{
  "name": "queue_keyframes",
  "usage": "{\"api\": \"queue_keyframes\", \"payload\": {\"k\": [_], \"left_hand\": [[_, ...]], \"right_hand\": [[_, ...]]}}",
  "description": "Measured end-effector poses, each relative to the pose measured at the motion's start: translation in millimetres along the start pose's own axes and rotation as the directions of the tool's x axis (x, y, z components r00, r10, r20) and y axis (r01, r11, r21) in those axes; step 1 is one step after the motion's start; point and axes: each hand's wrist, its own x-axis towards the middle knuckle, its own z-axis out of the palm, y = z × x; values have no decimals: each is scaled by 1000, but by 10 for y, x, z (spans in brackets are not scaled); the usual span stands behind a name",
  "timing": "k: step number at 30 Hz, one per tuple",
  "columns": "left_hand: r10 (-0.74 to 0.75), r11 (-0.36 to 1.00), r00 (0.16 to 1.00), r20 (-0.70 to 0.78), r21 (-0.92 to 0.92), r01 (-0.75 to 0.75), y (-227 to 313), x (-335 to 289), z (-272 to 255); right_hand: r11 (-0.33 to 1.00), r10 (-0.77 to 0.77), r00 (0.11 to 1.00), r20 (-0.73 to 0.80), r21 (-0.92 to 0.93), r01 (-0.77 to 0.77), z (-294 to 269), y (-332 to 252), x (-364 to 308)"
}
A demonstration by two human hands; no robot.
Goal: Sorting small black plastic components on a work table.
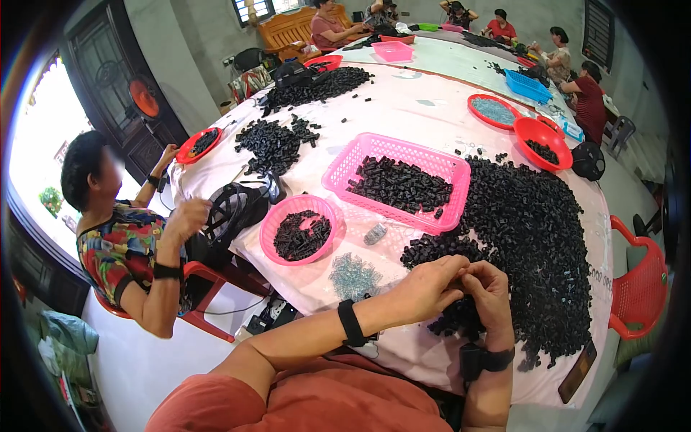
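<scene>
My left hand [430, 288] and my right hand [491, 289] meet above the near edge of the table, fingertips pinched together. Whatever lies between them is too small or hidden to make out. Beneath and beyond them spreads a large heap of small black plastic parts [533, 245]. A pink rectangular basket [332, 176] with more black parts stands just past my hands. To its left is a round pink basket [268, 241], also holding black parts. Small clear pieces [354, 277] lie in a loose pile near my left forearm.
A phone [577, 373] lies at the table's near right edge, by a red chair [640, 281]. Red bowls [568, 160] and a blue basket [527, 86] stand farther right. A person [129, 237] sits at my left beside a black bag [234, 209]. Others sit at the far end.
</scene>
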Motion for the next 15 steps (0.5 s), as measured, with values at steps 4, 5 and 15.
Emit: {"api": "queue_keyframes", "payload": {"k": [4,5,15], "left_hand": [[-17,998,999,-41,63,20,-62,-10,-105],[-26,992,998,-64,124,34,-192,-34,-173],[-310,797,937,-162,493,349,-999,-145,-780]], "right_hand": [[998,63,995,-80,9,-62,-15,-49,2],[998,61,991,-121,-8,-63,20,-50,9],[995,53,986,-156,-73,-65,15,-3,13]]}}
